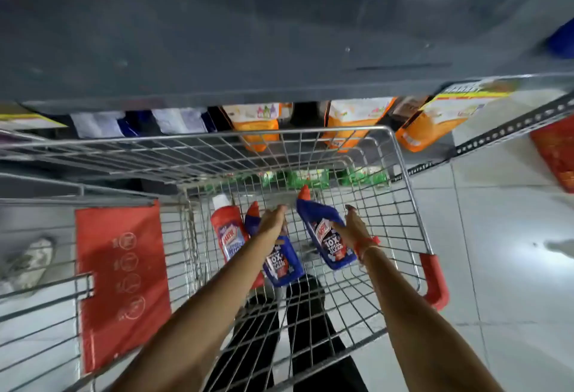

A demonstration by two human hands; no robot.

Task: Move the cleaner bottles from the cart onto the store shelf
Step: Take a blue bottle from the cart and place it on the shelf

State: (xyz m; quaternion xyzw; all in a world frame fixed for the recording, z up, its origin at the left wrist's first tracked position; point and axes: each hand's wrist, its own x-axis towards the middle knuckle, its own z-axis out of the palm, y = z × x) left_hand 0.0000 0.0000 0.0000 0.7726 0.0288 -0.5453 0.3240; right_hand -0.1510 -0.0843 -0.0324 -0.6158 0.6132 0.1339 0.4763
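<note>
Three bottles [284, 255] lie in the cart [400, 155], the shelf [279, 50] beyond it.

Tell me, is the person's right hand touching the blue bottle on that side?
Touching. The head view shows the right hand laid against the blue bottle, its thumb across the label and no gap between them.

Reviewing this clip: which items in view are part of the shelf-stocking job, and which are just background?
Part of the job:
blue bottle under left hand
blue bottle under right hand
red bottle
cart
shelf

Just lying about:
orange pouches
red child-seat flap
</note>
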